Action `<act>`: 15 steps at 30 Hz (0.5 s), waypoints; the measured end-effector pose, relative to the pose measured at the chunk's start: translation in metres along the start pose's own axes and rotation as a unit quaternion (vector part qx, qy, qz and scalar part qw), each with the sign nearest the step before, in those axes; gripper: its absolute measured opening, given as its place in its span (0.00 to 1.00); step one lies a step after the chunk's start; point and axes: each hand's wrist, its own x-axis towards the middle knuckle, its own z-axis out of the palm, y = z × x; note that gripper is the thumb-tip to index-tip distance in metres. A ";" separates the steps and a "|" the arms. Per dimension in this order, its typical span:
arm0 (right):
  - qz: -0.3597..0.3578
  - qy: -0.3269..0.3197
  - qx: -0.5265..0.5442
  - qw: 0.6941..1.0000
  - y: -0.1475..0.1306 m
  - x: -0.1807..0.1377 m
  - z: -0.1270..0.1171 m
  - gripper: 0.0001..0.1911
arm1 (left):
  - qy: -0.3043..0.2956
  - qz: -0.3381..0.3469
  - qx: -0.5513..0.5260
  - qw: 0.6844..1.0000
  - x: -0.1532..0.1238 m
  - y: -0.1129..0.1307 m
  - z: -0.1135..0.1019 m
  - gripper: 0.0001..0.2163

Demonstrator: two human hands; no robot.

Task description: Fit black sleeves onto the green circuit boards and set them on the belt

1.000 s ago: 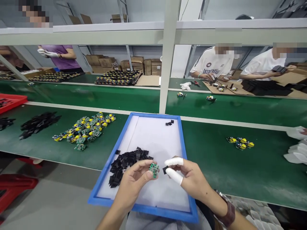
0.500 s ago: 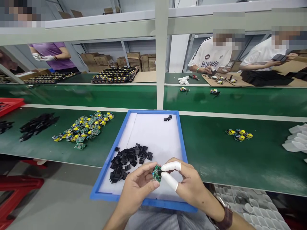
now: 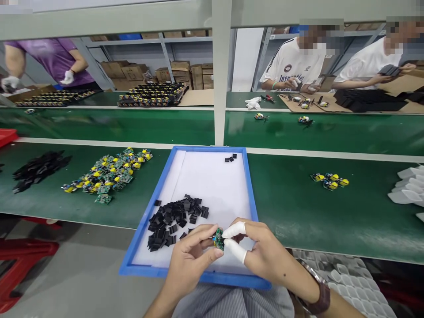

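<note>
A small green circuit board (image 3: 219, 239) is held above the front of a blue-rimmed tray (image 3: 254, 207). The fingers and thumb of my left hand (image 3: 194, 254) grip it from the left. My right hand (image 3: 256, 247) wears white finger cots on thumb and forefinger. Those two tips pinch at the board's right side, on a small black piece mostly hidden between them. Behind my left hand, a heap of small black plastic pieces (image 3: 174, 216) lies on the tray's white floor. A few more black pieces (image 3: 231, 158) lie at its far right corner.
Left on the green bench are yellow-topped circuit boards (image 3: 109, 172) and dark strips (image 3: 39, 170). To the right are several boards (image 3: 330, 180) and translucent plastic pieces (image 3: 409, 185). A white post (image 3: 220, 79) stands behind the tray. Co-workers sit or stand beyond the green belt (image 3: 149, 128).
My view has tilted down and shifted slightly. My hands keep their hold, with the board turned a little. Across the belt, the co-worker in purple has moved their gloved hands apart.
</note>
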 end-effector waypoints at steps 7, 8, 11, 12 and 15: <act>0.035 0.005 0.009 0.999 0.001 0.002 0.002 0.13 | -0.017 0.013 0.020 1.000 0.000 -0.001 0.000 0.18; 0.037 0.007 0.012 0.999 0.002 0.001 0.003 0.14 | -0.021 0.013 0.021 0.999 0.000 -0.002 0.000 0.18; 0.028 0.025 0.023 0.999 0.004 0.000 0.006 0.13 | -0.026 0.007 0.023 0.999 -0.002 -0.004 -0.002 0.18; 0.027 0.027 0.029 0.999 0.005 0.000 0.006 0.11 | -0.026 0.003 0.026 0.999 -0.003 -0.004 -0.002 0.18; 0.052 0.014 0.064 0.996 0.006 0.000 0.007 0.07 | -0.024 -0.009 0.042 0.999 -0.004 -0.004 -0.003 0.18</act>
